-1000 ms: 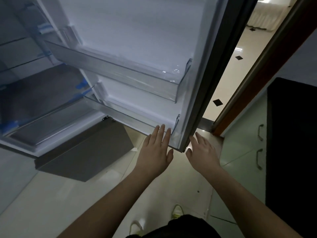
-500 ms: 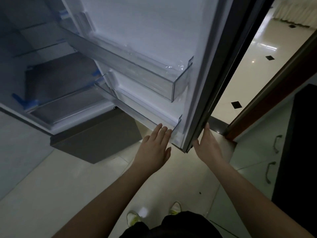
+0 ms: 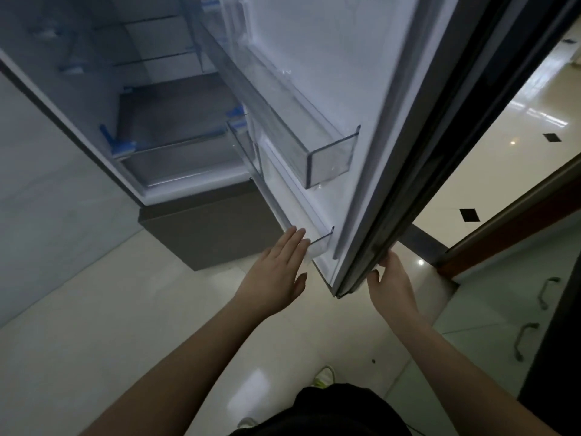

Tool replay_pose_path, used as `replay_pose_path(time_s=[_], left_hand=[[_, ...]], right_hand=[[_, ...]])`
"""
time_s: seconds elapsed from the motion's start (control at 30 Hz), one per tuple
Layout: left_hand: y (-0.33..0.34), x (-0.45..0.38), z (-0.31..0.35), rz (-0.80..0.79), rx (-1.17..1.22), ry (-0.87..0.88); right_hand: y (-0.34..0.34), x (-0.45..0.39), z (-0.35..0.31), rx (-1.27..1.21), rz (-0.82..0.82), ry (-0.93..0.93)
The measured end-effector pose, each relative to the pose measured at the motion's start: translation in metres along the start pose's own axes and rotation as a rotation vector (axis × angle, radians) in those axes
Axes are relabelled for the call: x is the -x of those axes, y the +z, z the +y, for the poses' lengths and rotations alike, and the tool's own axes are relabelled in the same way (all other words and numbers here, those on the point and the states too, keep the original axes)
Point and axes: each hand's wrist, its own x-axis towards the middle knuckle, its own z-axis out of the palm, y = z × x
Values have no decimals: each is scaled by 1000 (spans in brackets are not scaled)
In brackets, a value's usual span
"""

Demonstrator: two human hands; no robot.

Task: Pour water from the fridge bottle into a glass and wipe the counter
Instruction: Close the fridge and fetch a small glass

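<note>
- At the lower corner of the open fridge door [image 3: 361, 89], the person's right hand [image 3: 391, 283] hooks its fingers round the door's outer edge, thumb on the near face; a loose curl on the edge, nothing else in it; likely placed so to steady or swing the door
- left hand [image 3: 278, 272] is flat, fingers straight and together, fully open, empty; fingertips [image 3: 295, 236] touching or just beside the front lip of the lower door bin [image 3: 294, 215], cannot tell which; probably reaching in to check it
- upper door bin [image 3: 317, 152] clear plastic, looks empty; lower one shows nothing inside from this angle
- fridge interior [image 3: 176, 121] at left: glass shelves, blue tape at their corners, bare as far as visible
- task's bottle not in view anywhere, in the door or on the shelves; glass and counter also out of frame; judged: task at its start, bottle not yet found
- tiled floor [image 3: 94, 325] below; cabinet handles [image 3: 548, 292] at right edge; doorway beyond the door
</note>
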Motion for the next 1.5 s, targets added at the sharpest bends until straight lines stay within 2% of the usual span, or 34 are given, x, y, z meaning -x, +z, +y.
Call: replay_pose_path(time_s=[0.27, 0.53, 0.63, 0.8, 0.87, 1.0, 1.23, 1.37, 1.5], left_hand=[[-12, 71, -49, -8, 99, -195], [-36, 136, -104, -27, 42, -286], [-54, 152, -107, 38, 57, -259], [-97, 171, -116, 297, 220, -244], [-108, 173, -123, 302, 238, -247], [-109, 165, -146, 184, 65, -357], [-113, 159, -189, 221, -19, -462], [-116, 154, -213, 273, -61, -529], [-122, 147, -235, 283, -212, -656]], right_hand=[[61, 72, -34, 81, -144, -97], [130, 127, -85, 249, -262, -261], [152, 137, -105, 315, -239, -399], [179, 137, -140, 371, -188, -561], [186, 136, -156, 394, -177, -600], [197, 129, -184, 424, -157, -647], [210, 93, -226, 489, -179, -763], [223, 67, -263, 456, -102, -894], [235, 39, -304, 387, -57, -1048]])
